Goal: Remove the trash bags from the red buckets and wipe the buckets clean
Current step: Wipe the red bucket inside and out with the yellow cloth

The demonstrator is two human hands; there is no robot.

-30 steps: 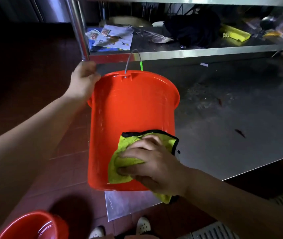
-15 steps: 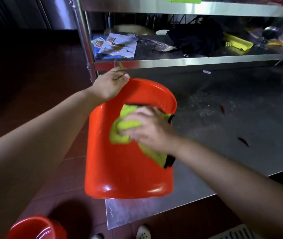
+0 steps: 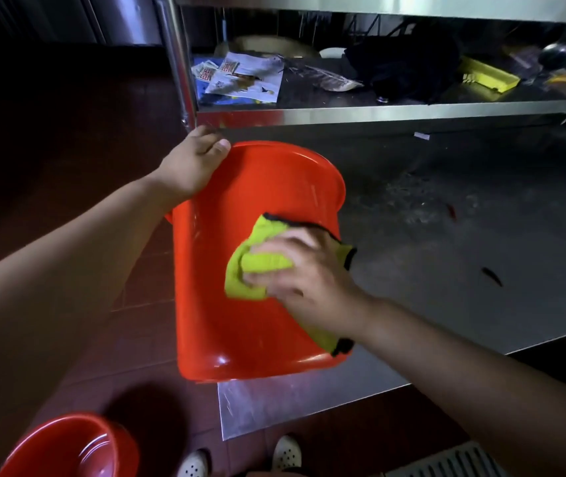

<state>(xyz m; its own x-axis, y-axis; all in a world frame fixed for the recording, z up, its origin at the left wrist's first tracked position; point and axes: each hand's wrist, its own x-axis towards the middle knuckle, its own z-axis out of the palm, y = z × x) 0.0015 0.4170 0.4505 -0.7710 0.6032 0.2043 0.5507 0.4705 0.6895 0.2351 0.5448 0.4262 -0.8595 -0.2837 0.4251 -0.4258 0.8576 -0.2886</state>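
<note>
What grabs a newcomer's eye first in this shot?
The big red bucket at centre, tipped over the corner of the steel table, with the left hand gripping its rim. Next, the bright yellow-green cloth that the right hand presses against the bucket's side. A second red bucket sits on the floor at bottom left.
</note>
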